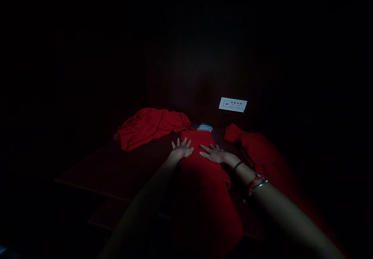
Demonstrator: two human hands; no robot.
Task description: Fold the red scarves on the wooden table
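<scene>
In the head view, most of the scene lies in deep shadow, with light falling on the middle. A dark reddish-brown desk with a flat top [116, 171] carries three red pieces of cloth. The middle one, a long, flat red cloth with a straight far edge [202, 173], runs lengthwise from the far part of the desk toward the person, its near part fading into the dark; where it ends there cannot be told.

Both bare hands are on this cloth. The left hand [182, 150] lies at its left edge, palm down, fingers spread and gripping nothing, some of them reaching past the edge. The right hand [215, 154] lies toward its right edge, also palm down with the fingers apart and extended, the thumb side facing the left hand. A strip of cloth shows between the two. The right wrist wears a thin dark band [238, 165]; farther up the forearm are a red-orange braided bracelet [254, 184] and a shiny silver-coloured metal bangle [260, 184].

To the left lies a loosely bunched red cloth with a fringed end [154, 128]; to the right, another long red cloth [259, 148] stretches into shadow. Just beyond the middle cloth sits a pale blue, pixelated object [204, 127], too blurred to identify. Behind, a white rectangular socket panel [232, 104] shows on the dark wall.
</scene>
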